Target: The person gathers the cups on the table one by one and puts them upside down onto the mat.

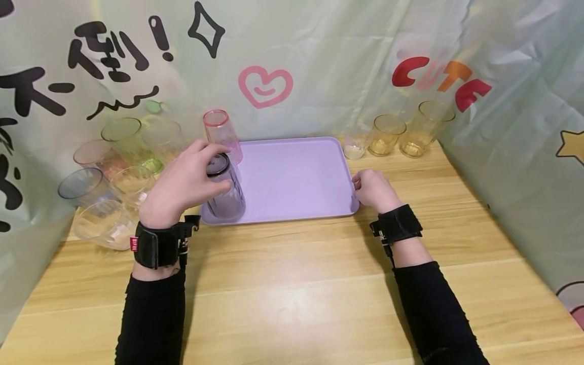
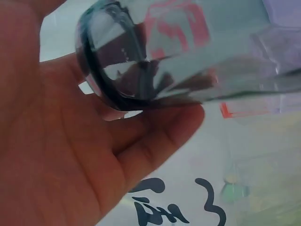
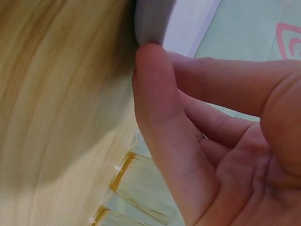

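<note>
My left hand (image 1: pixel 180 185) grips a smoky grey glass (image 1: pixel 226 200) near its thick dark base, which faces up. That glass stands mouth down over the front left corner of a lilac tray (image 1: pixel 294 177). In the left wrist view, fingers and thumb surround the base end of the grey glass (image 2: pixel 225 61). Behind it, a pink glass (image 1: pixel 223 134) is at the tray's back left corner, partly hidden by the grey one. On the other side, my right hand (image 1: pixel 374 190) pinches the tray's right edge near the front corner. The right wrist view shows thumb and finger at the tray rim (image 3: pixel 153 21).
Several glasses crowd the left side of the wooden table (image 1: pixel 292 304), among them a green glass (image 1: pixel 123 139) and a clear glass (image 1: pixel 105 223). At the back right stand a small clear glass (image 1: pixel 355 144) and two amber glasses, one short (image 1: pixel 385 137), one tall (image 1: pixel 422 132). A printed cloth (image 1: pixel 328 66) hangs behind.
</note>
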`<state>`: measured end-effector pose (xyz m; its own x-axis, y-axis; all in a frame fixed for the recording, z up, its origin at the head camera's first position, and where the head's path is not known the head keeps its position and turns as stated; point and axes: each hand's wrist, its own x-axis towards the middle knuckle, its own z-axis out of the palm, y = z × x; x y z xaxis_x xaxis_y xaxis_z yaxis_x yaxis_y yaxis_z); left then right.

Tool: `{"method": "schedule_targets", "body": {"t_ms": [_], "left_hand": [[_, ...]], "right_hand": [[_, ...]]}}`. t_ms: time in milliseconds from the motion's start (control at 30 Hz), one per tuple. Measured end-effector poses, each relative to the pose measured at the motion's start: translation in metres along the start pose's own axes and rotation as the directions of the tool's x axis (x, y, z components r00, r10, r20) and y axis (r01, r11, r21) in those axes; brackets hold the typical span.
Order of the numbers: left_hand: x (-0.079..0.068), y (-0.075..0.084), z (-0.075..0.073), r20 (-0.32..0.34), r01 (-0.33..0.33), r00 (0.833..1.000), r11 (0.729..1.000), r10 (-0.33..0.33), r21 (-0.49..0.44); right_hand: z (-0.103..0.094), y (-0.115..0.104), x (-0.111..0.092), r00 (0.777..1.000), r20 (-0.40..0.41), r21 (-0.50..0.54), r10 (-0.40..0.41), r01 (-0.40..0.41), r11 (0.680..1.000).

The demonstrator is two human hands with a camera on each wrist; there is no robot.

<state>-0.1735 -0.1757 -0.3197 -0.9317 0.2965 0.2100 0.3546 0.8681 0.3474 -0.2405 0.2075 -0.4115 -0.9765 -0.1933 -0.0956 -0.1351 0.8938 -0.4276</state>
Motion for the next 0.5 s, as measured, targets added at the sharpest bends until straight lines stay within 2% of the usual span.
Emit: {"method": "schedule_targets", "body": {"t_ms": [500], "left_hand": [[0.0002, -0.0101, 0.0054, 0.092, 0.06, 0.994, 0.998, -0.06, 0.003]], "right_hand": [[-0.0002, -0.0008, -0.0007, 1.0, 0.003, 0.005, 0.006, -0.006, 1.0]]}}
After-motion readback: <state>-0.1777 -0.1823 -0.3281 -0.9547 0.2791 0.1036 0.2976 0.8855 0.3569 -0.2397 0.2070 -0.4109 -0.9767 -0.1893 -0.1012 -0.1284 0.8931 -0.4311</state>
